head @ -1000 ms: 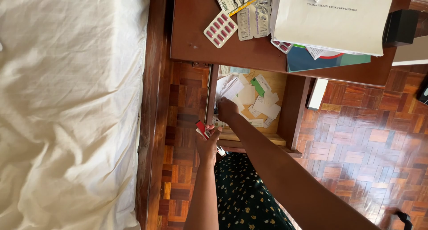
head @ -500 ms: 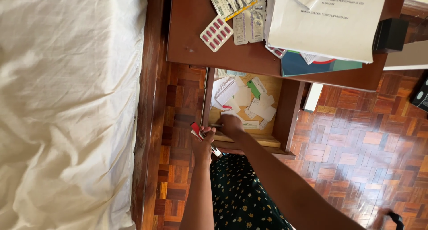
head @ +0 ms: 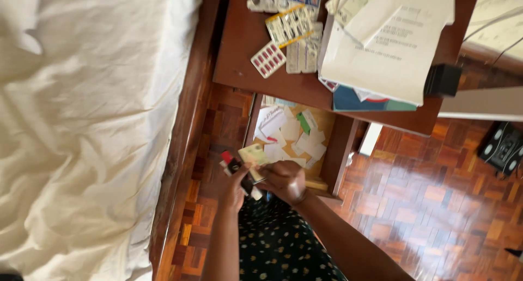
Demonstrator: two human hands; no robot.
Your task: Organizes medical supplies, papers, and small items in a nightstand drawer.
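Over an open drawer of papers, the left hand clenches what looks like a small red-and-black item; the right hand pinches a pale card just beside it. Keeping both grips firm and level would seem wise.

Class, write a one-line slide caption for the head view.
Both hands, left and right, hold small cards over an open drawer of papers beside a bed.

Wooden nightstand, blister packs, papers
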